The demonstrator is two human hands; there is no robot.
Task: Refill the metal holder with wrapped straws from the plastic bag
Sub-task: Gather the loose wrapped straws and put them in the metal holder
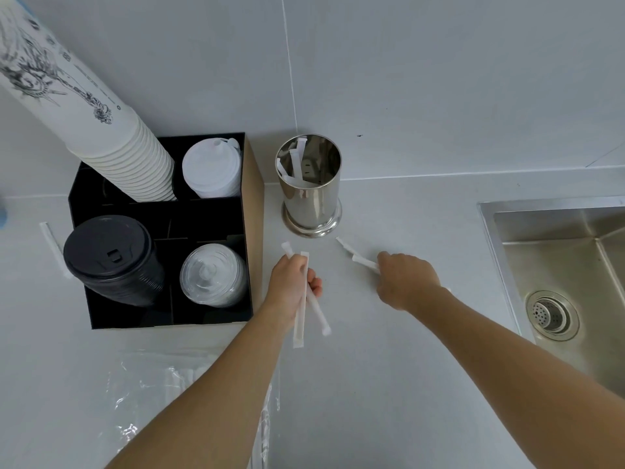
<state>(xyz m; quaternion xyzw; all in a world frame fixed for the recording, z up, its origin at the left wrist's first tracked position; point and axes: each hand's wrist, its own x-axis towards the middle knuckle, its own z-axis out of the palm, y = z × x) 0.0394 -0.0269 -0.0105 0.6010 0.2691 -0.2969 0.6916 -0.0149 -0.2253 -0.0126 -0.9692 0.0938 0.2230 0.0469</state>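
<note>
The shiny metal holder (pixel 309 194) stands upright at the back of the counter with a few wrapped straws (pixel 297 160) leaning inside it. My left hand (pixel 292 286) is shut on two white wrapped straws (pixel 301 319), just in front and left of the holder. To its right, my right hand (pixel 407 280) is closed around two wrapped straws (pixel 358 257) that lie low over the counter. The clear plastic bag (pixel 162 394), with more straws visible in it, lies flat at the near edge under my left forearm.
A black divided organiser (pixel 247 231) to the left holds stacked paper cups (pixel 111 137), white lids, black lids and clear lids. One loose wrapped straw (pixel 54 248) lies left of it. A steel sink (pixel 561 265) is set into the counter on the right.
</note>
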